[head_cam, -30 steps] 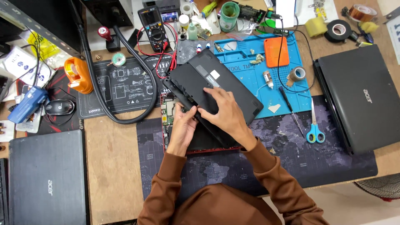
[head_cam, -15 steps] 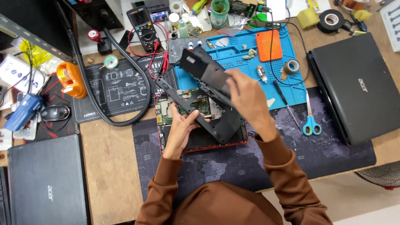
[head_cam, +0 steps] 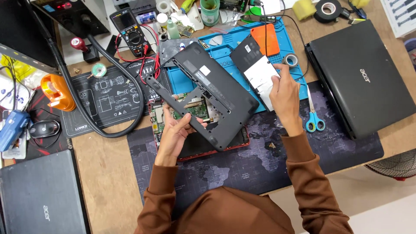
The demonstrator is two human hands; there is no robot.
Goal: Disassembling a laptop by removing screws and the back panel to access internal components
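Note:
My left hand grips the near edge of a dark grey laptop bottom cover, lifted and tilted over the opened red laptop, whose green circuit board shows through the cover's cut-out. My right hand holds a smaller black access panel with a white inner side, raised over the blue work mat. Both sleeves are brown.
A closed black laptop lies at the right, another at the lower left. Blue-handled scissors, tape rolls, a multimeter, an orange tape dispenser, a mouse and a black hose crowd the desk.
The bottom cover has come up off the laptop and swung left in my left hand. My right hand has drawn the small panel away to the right.

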